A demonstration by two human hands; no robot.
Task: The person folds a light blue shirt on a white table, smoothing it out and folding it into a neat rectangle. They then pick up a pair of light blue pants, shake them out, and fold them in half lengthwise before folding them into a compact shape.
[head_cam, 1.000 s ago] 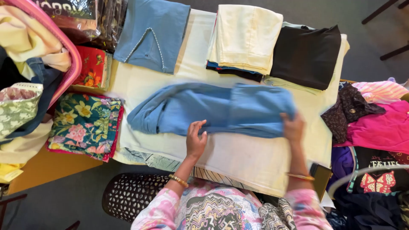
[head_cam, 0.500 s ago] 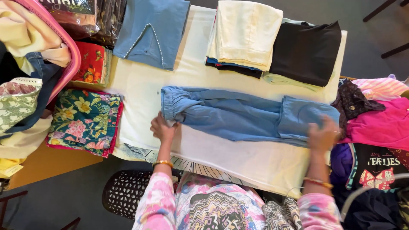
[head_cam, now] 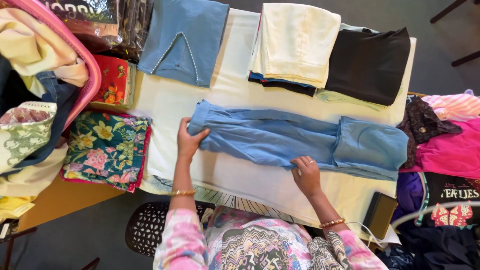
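Blue trousers [head_cam: 295, 142] under flat, spread hands [head_cam: 190, 142] [head_cam: 306, 172], folded stacks [head_cam: 295, 42] beyond, floral cloth [head_cam: 105, 150] alongside.

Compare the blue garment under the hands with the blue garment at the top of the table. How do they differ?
The long blue garment lies stretched across the table, wrinkled, with the left hand and right hand on it. The folded blue garment is compact, smooth and untouched. Both are light blue cloth.

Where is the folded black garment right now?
In the head view, the folded black garment lies at the white-covered table's far right, beside the cream folded stack, beyond the long blue garment.
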